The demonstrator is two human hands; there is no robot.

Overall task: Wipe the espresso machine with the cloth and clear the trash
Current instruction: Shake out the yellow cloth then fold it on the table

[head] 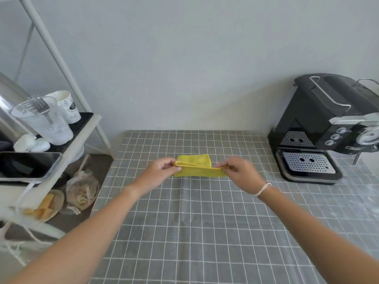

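Observation:
A yellow cloth (196,167) lies folded on the grey checked tablecloth (205,222), near the middle of the table. My left hand (159,171) pinches the cloth's left edge. My right hand (240,173) pinches its right edge, and a folded layer is lifted between them. The black espresso machine (324,128) stands at the table's right end, against the wall, with its perforated metal drip tray (307,163) facing me. No trash shows on the table.
A white shelf rack (61,64) stands to the left with a plastic jug holding a fork (43,121), a paper cup (67,106) and a dark tray (26,165). Below it sit a plate of food (45,208) and a crumpled bag (82,191).

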